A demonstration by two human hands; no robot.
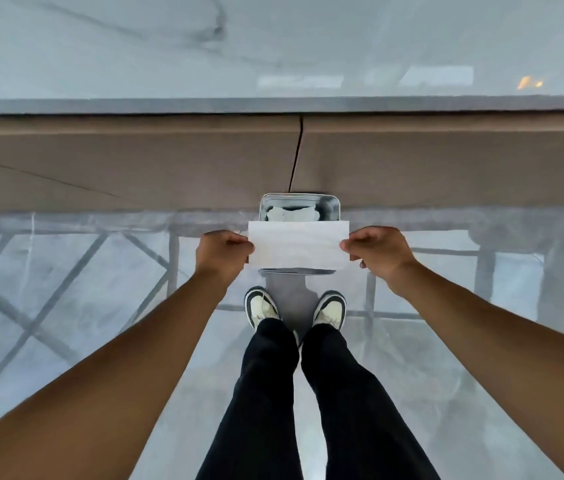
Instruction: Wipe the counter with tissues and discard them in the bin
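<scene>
Left hand (223,249), right hand (375,247), tissue (298,244) stretched between, above bin (299,201)

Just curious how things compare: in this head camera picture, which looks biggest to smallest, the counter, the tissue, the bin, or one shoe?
1. Counter, by far.
2. Tissue and bin: unsure, since the tissue hides most of the bin and is held nearer the camera.
3. Shoe, smallest.

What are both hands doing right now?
Left hand: closed, pinching the tissue by its left edge.
Right hand: closed, pinching the tissue's right edge.
</scene>
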